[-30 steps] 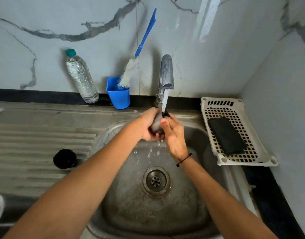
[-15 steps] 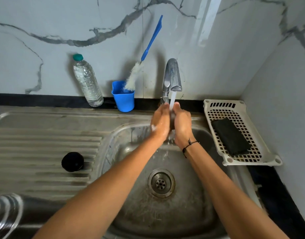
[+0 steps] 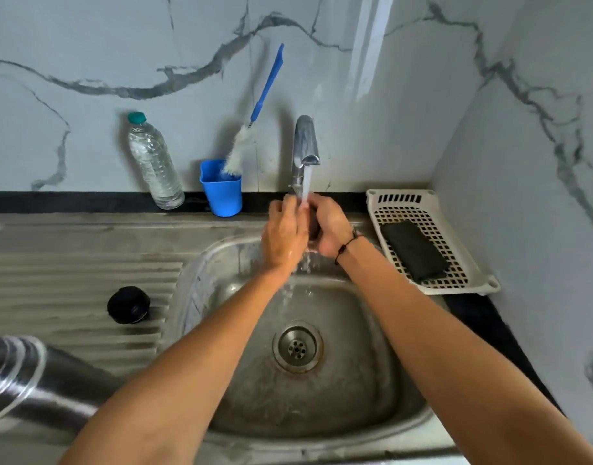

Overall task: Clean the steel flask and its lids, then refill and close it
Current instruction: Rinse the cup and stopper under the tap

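Both hands meet under the running tap (image 3: 305,142), above the sink basin (image 3: 362,391). My left hand (image 3: 283,236) and my right hand (image 3: 330,226) are cupped round a small lid (image 3: 313,231). Only a dark sliver of that lid shows between them, and water runs over it. The steel flask (image 3: 30,380) lies on its side on the drainboard at the lower left, partly out of frame. A black round lid (image 3: 128,305) sits on the drainboard ridges, left of the basin.
A clear water bottle (image 3: 154,162) and a blue cup (image 3: 221,191) holding a blue-handled bottle brush (image 3: 265,92) stand against the back wall. A white basket (image 3: 402,198) with a dark scrub pad (image 3: 414,250) sits right of the sink. The drain (image 3: 298,347) is open.
Both hands have risen closer to the spout and closed together round the lid, which showed more plainly a second ago. The view has tilted, bringing the flask into frame.
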The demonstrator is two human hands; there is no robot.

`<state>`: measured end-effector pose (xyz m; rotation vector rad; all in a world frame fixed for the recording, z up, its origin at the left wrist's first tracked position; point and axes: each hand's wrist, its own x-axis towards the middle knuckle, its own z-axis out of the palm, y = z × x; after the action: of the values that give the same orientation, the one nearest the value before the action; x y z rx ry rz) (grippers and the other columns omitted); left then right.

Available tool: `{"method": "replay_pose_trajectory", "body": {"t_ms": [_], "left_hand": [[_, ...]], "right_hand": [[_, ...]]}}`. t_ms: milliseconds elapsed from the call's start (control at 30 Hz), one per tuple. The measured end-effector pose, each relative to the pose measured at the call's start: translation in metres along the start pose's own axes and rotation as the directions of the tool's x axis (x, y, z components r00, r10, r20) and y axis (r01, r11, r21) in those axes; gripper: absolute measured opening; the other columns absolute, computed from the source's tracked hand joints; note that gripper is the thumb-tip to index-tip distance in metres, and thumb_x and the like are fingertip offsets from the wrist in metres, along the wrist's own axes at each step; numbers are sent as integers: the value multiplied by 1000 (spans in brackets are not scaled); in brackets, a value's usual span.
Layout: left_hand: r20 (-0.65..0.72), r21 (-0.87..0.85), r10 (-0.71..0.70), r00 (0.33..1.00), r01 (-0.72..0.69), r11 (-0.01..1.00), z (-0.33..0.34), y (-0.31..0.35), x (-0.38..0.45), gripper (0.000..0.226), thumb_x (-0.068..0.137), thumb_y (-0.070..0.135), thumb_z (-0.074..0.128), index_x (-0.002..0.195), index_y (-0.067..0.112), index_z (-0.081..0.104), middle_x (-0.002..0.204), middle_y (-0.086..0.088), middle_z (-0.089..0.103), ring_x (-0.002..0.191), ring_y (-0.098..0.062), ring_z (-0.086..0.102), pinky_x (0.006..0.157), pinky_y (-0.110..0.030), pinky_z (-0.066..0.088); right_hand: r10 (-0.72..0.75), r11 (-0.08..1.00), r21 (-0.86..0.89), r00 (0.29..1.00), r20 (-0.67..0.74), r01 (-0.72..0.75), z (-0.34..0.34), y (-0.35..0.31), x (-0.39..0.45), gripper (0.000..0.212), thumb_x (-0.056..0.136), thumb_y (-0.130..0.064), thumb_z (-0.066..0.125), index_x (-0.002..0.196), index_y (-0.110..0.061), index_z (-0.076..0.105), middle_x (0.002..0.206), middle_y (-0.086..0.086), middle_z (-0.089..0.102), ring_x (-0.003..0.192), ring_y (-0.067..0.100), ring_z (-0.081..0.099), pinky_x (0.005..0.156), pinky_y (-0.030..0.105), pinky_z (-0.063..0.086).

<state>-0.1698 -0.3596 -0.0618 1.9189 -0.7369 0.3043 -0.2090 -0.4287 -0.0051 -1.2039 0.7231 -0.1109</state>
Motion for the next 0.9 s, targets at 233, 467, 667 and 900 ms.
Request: {"method": "replay_pose_trajectory", "body": {"t_ms": [233, 467, 667, 900], "left_hand": [[243, -625, -670, 701, 641, 445, 21, 27, 27, 27, 98, 31, 40, 90, 15, 60, 86, -9, 63, 85, -25, 62, 72, -35, 51], [617, -321, -749, 243, 946, 43, -8, 22, 43, 37, 93, 44, 42, 81, 12, 55, 67, -5, 54, 53, -14, 48, 41, -20, 37], [-40, -69, -222, 974, 219, 973, 24, 3, 11, 35, 98, 35, 31, 107, 10, 54, 94, -7, 55, 73, -13, 53, 59, -22, 42], [385, -468, -684, 620, 770, 434, 15, 22, 31, 49, 99, 51, 26, 108, 14, 57, 88, -10, 62, 74, -20, 58, 60, -31, 47]], "right_hand": [[-358, 927, -166, 923, -139, 335, 4, 14, 32, 34, 94, -28, 43, 66, -16, 59, 67, 8, 59, 67, 25, 56, 66, 41, 49], [-686, 447, -532, 658, 312, 719, -19, 35, 31, 40, 86, -46, 29, 54, -29, 46, 45, -12, 43, 51, 7, 45, 77, 41, 39], [-78, 988, 144, 985, 153, 56, -11, -1, 29, 27, 100, -26, 41, 83, -14, 60, 60, -2, 59, 58, 11, 58, 57, 24, 49], [-142, 983, 114, 989, -27, 145, -7, 4, 13, 25, 96, -26, 44, 83, -12, 60, 63, 4, 62, 50, 16, 56, 42, 21, 39]]}}
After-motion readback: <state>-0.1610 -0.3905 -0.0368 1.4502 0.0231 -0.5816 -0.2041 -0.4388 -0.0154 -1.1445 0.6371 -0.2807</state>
